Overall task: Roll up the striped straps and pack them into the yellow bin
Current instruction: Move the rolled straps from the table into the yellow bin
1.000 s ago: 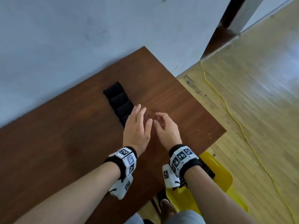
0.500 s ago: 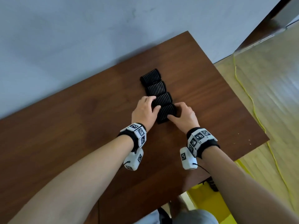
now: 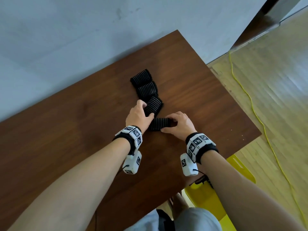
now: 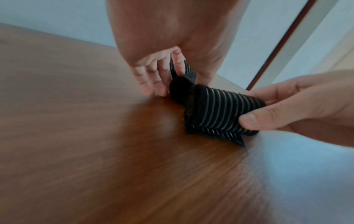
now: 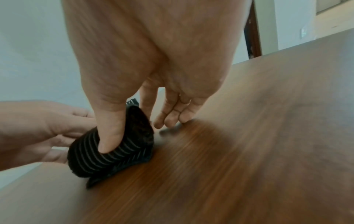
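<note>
Four rolled straps can be counted on the table [image 3: 83,139], black with thin pale stripes. Two of them, the far roll [image 3: 141,77] and the second roll [image 3: 147,89], sit touching each other just past the left hand's [image 3: 138,116] fingertips. The third roll [image 3: 153,105] is gripped at its near end by the left hand, thumb on one side and curled fingers on the other. The nearest roll [image 3: 160,124] is pinched by the right hand [image 3: 180,124], thumb pressed on its striped side, first finger behind it, the other fingers reaching down to the tabletop beyond. From the left wrist view a loose flap can be seen under that roll, lying flat on the wood.

One yellow bin [image 3: 240,167] is seen, down on the floor below the right wrist, mostly hidden by the table corner and the right forearm. Something dark is lying in it, too hidden to make out. Two wrist bands with printed markers are worn, one per arm.

One thin yellow cord [image 3: 260,120] is trailed across the wooden floor, well to the right of the right hand. A plain pale wall is met just beyond the far rolls. Lots of bare wood is left on the left hand's side, much less on the right hand's side before the table edge.
</note>
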`<state>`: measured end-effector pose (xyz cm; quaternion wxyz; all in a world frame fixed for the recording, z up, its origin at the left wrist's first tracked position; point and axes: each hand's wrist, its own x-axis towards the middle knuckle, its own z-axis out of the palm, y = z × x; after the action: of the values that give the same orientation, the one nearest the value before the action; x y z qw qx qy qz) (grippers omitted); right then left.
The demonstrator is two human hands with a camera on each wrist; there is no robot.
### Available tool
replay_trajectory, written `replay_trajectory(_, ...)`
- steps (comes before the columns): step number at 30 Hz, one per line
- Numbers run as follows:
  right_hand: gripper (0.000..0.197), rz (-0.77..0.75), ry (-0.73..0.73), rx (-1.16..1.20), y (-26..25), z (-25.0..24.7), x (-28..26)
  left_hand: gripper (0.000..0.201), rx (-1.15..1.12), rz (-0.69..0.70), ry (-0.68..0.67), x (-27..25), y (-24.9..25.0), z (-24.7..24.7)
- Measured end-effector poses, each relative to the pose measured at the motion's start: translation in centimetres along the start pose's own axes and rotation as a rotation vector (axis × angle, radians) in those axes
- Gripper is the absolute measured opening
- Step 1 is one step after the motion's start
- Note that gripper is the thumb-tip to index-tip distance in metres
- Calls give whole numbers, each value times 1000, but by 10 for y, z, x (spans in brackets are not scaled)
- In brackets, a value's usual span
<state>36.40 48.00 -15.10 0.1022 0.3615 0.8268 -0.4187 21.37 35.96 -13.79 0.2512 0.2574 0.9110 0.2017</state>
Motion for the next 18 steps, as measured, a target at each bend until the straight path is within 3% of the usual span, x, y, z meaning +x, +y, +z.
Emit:
replay_trajectory(3,46,19,2,125,11,-5,-15,54,-142,-49,29,-7,1,6)
replay_trajectory(8,37,80,78,436,47,-23,-46,51,-334,-33,85,-23,31,11)
replay_trajectory(14,33,242,375,1038,106,-44,-108,44,-581,8,59,-41,103,44)
replay_trajectory(18,19,388,597,1380,159,-49,-156,42,-626,129,-78,-69,151,77)
